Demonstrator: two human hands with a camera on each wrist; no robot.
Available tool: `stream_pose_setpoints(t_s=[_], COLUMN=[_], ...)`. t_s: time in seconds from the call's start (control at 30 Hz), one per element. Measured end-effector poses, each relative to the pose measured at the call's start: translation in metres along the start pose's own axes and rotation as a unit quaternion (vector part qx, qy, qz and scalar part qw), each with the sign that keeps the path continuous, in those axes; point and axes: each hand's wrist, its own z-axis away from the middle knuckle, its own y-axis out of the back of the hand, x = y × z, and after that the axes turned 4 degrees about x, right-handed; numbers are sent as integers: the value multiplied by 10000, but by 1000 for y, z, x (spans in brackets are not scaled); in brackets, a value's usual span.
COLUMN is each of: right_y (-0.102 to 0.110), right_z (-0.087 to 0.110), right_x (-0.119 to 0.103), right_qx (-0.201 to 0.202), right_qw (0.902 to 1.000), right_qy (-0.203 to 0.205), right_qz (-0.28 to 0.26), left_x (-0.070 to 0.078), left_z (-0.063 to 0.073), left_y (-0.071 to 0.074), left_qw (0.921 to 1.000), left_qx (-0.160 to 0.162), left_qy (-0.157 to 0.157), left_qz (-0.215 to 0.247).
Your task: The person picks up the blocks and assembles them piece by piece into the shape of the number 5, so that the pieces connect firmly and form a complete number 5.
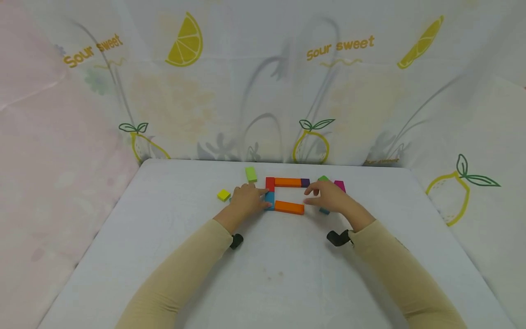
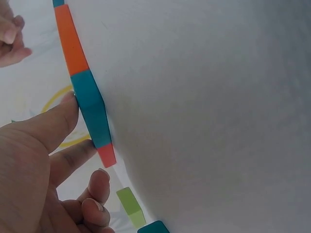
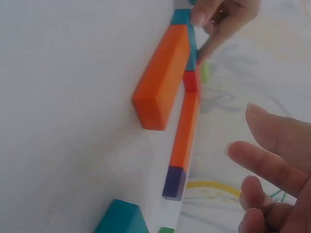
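The left hand [image 1: 246, 199] rests its parted thumb and forefinger against the nine o'clock side of the teal rectangular block [image 1: 269, 201], which has the red block [image 1: 270, 184] at twelve o'clock and the near orange block [image 1: 289, 207] at three. The right hand [image 1: 332, 196] hovers with fingers loosely spread, the purple block [image 1: 305, 183] being at its ten o'clock.

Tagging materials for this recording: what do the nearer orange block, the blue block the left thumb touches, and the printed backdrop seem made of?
Nearer orange block: perhaps painted wood or plastic, smooth and satin, from its even colour and crisp edges; no grain shows.
Blue block: likely the same, satin, with similarly flat, even colour.
Printed backdrop: probably matte fabric, judging by its soft creases.
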Motion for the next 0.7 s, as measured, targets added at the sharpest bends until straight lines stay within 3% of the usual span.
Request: stream_pose_setpoints(t_s=[0.17, 0.4, 0.7], right_y=[16, 33, 33], right_z=[1, -10, -24], right_x=[9, 26, 47], right_qx=[344, 721, 738], right_qw=[9993, 9972, 9955], right_qy=[145, -156, -572], right_qz=[56, -84, -160], left_x=[0, -1, -1], left_z=[-1, -1, -1], left_y=[-1, -1, -2], left_qw=[10000, 9999, 9998], left_qx=[-8, -13, -44], left_qy=[-8, 68, 42], left_qz=[32, 139, 172])
